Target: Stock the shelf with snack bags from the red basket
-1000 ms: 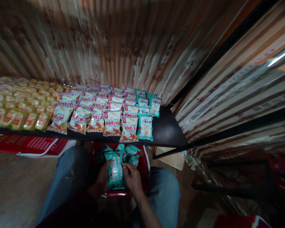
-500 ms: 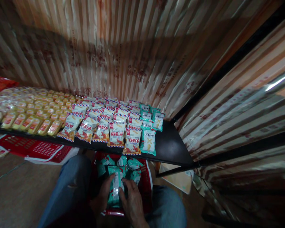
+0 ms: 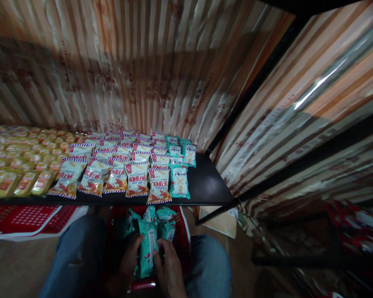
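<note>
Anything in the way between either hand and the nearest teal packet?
Nothing visible: the left hand and right hand hold the teal packet from opposite sides. The other teal packets in the red basket lie beyond it.

小鱼小虾, clear as you like in dark characters on the front of the teal-and-white packets (image 3: 179,182), repeated right up the row! Next door, the white packets (image 3: 160,184) shout in big red Chinese characters, too blurred to call for certain, while the dark red print on the striped sheeting (image 3: 161,41) and the lettering on the held teal packet (image 3: 148,248) stay unreadable.
</note>
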`<state>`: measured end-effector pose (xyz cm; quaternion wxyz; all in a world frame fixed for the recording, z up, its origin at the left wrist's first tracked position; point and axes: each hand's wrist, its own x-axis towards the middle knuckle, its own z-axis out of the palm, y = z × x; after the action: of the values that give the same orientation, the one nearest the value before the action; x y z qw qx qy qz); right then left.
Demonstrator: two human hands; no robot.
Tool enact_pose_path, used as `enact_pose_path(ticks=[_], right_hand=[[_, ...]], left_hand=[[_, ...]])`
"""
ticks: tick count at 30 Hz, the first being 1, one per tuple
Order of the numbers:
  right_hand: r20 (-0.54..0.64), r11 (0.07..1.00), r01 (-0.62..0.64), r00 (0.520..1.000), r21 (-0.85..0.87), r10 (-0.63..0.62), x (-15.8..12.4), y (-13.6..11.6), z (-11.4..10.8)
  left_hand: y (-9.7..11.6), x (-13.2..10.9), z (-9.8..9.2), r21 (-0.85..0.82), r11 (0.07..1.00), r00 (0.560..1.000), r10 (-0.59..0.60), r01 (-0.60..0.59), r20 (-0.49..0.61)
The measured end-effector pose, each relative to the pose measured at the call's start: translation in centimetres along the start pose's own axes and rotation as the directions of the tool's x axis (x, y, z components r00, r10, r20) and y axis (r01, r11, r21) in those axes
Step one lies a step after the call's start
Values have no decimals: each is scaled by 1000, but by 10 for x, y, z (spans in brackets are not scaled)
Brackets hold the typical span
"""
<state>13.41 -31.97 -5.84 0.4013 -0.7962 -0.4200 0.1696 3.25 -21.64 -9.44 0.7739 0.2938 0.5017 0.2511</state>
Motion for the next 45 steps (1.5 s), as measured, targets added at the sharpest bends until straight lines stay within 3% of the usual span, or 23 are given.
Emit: enact_pose_path(ticks=[6,12,15,20,25,29,33,35,40,45], right_hand=[[176,982,-178,970,59,165,3,-9,-8],[317,961,-249,927,121,200,6,-26,-19],[298,957,-274,925,97,235,6,-22,-20],[274,936,-337,914,98,300,4,-15,-24],[289,861,-434,888,267,358,3,-9,-32],[255,760,-485,874,432,413,2,0,-37],[203,659,-487,863,573,462,1,1,-45],[198,630,-452,879,631,433,1,-6,-49],[136,662,-354,924,661,358,6,-25,-58],[41,666,-324,914,672,403,14,-25,-67]], left_hand=[[-2,-3,-4,28,998,995,-54,52,90],[2,-9,7,128,991,991,-45,28,128],[3,-14,11,176,984,992,-23,0,126],[4,-19,9,322,930,973,118,-178,197],[-7,-18,5,464,767,893,331,-443,305],[-18,-30,12,463,685,824,421,-563,379],[-17,-44,25,489,625,794,472,-608,384],[-14,-47,31,501,602,782,496,-622,376],[-4,-47,41,503,557,749,535,-661,391],[8,-51,55,502,556,749,497,-662,438]])
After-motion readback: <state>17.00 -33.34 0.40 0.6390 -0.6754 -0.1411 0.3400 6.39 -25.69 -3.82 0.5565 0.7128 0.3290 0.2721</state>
